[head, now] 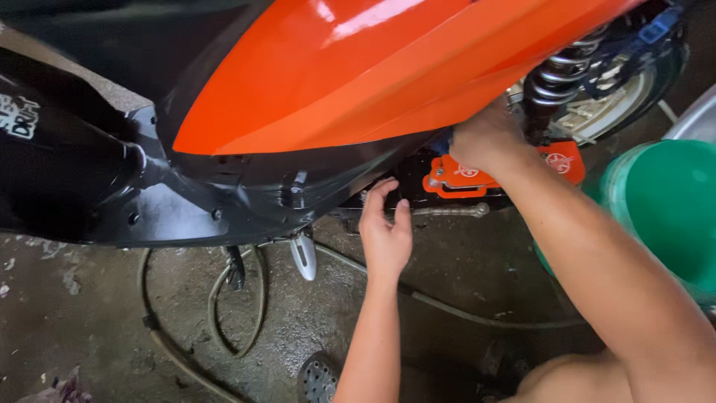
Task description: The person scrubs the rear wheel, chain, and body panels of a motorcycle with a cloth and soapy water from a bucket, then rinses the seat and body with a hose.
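**Hands at the lower side of an orange scooter, under the body panel**

We see the glossy orange plastic body panel (388, 67) filling the upper centre of the frame, with the black lower fairing (224, 194) beneath it. Our left hand (385, 227) sits at centre frame, fingers loosely spread and curled up against the underside edge of the fairing; it touches but grips nothing that we can make out. Our right hand (485, 138) is pushed in under the panel's edge, upper right of centre, beside the chrome coil shock absorber (559, 71) and just above the small orange engine cover plate (462, 177). Its fingers are hidden, so we cannot tell how far closed they are or what they hold.

Judgement: we are feeling along the panel's lower seam. Any next move would need the hidden right fingers brought into sight.

Below: wet concrete floor (462, 269), grey hose (477, 313), green plastic bucket (671, 209) at right edge.
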